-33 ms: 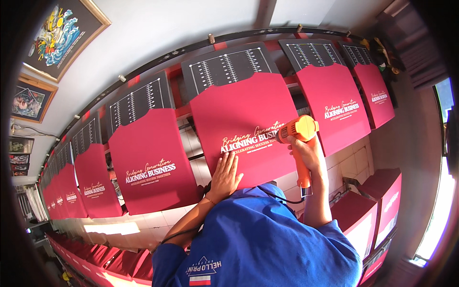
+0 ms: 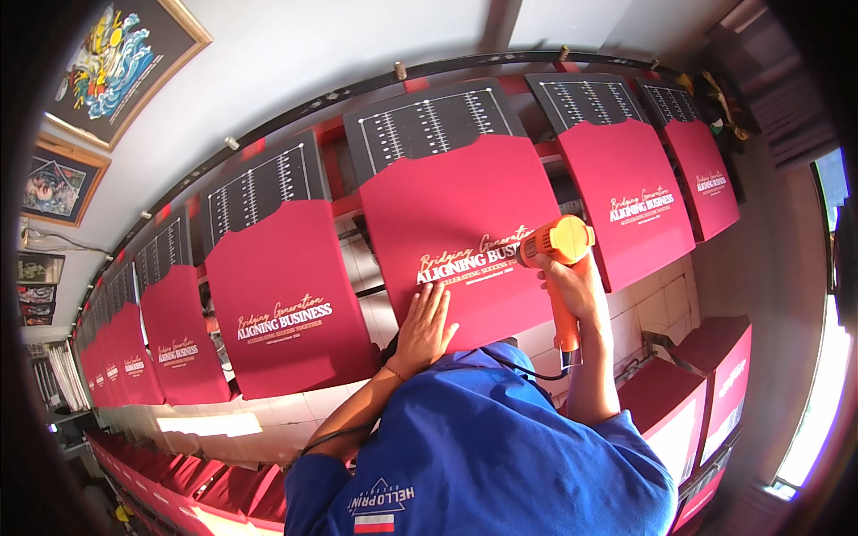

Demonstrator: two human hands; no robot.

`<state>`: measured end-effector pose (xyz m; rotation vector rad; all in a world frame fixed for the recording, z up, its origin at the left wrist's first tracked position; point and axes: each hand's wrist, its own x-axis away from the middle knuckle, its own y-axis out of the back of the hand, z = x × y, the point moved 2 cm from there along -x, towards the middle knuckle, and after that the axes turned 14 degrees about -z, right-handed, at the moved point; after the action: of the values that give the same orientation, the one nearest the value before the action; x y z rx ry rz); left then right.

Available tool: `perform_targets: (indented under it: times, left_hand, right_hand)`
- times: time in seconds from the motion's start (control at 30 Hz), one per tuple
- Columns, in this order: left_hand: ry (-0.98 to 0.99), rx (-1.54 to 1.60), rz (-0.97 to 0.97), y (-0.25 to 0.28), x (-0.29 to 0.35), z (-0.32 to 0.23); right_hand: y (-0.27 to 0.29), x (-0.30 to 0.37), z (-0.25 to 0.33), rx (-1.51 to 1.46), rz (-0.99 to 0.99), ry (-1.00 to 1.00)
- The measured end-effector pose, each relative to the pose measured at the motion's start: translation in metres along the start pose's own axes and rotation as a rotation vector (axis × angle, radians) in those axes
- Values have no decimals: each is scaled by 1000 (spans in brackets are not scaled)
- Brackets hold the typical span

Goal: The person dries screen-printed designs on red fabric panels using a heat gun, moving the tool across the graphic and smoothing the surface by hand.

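An orange heat gun (image 2: 561,239) is in my right hand (image 2: 576,290), fingers wrapped round its handle. Its nozzle hangs over the right part of the white and gold print (image 2: 465,268) on a dark pink shirt (image 2: 456,196), covering some of the lettering. The shirt is stretched over a black board (image 2: 433,121) with white ruler marks. Flat near the print's lower left edge rests my left hand (image 2: 427,323), its fingers stretched out and touching the cloth. From the gun's handle a dark cord (image 2: 536,375) runs back toward my body.
More boards with printed pink shirts stand in a row on both sides, such as one shirt (image 2: 277,304) to the left and another (image 2: 626,196) to the right. Behind them runs a dark rail (image 2: 357,82). Further pink-covered boards (image 2: 666,393) lie low at the right.
The row of boards appears shifted very slightly to the right in the picture. Both hands and the heat gun keep practically the same pose.
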<state>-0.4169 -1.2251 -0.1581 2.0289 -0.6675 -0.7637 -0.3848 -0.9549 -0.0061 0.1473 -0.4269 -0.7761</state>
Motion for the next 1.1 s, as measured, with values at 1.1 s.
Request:
perform_targets:
  times: [1.1]
  left_hand:
    - [1243,-796,-1011,317,464,425]
  right_hand:
    - [-329,188,40,12,316,-65]
